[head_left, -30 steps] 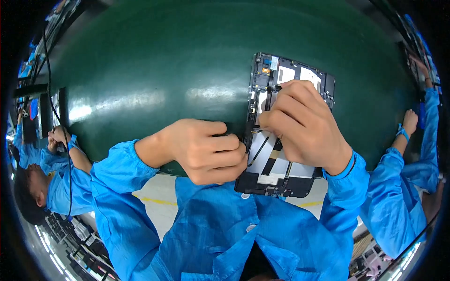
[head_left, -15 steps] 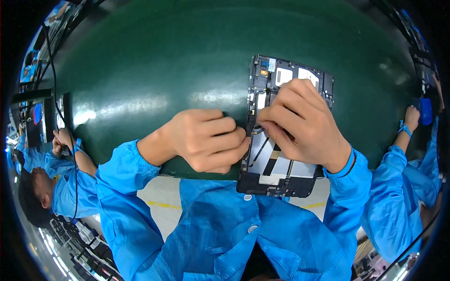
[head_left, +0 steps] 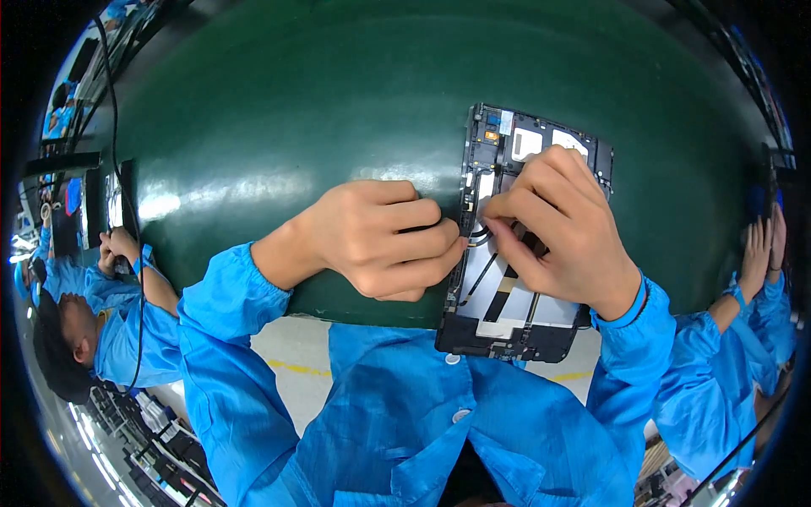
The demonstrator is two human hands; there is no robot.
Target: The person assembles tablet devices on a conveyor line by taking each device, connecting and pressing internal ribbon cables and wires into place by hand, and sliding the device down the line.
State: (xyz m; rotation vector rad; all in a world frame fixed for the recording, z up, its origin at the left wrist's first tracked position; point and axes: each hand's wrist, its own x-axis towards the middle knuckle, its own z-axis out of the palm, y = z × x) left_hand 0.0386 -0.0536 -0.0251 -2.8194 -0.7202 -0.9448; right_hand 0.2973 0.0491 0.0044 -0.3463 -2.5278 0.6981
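Fingers (head_left: 517, 204) of the right hand (head_left: 570, 232) are bent, with thumb and forefinger drawn together right of centre in the frame. Their tips are at a dark looped cable (head_left: 478, 240); whether the cable is pinched between them cannot be determined. The fingers of the left hand (head_left: 384, 245), at the centre of the frame, are curled towards the palm. Their tips meet the left long edge of an opened flat device (head_left: 460, 335); whether they grip that edge cannot be determined, as the contact is partly hidden.

The device is right of centre, its long side running roughly top to bottom, with its inner side up. It has a black frame, a silver-white panel (head_left: 551, 309), white patches near its upper end and a small orange part (head_left: 492, 136) at its upper left. A thin black strip (head_left: 480, 279) crosses the panel obliquely. The lower end of the device extends past the near edge of the green table (head_left: 296, 101).

Blue sleeves cover both forearms. A co-worker's hands (head_left: 121, 247) appear at the left of the frame; another co-worker's hand (head_left: 754, 253) is raised at the right. A black cord (head_left: 116, 144) hangs at the upper left.
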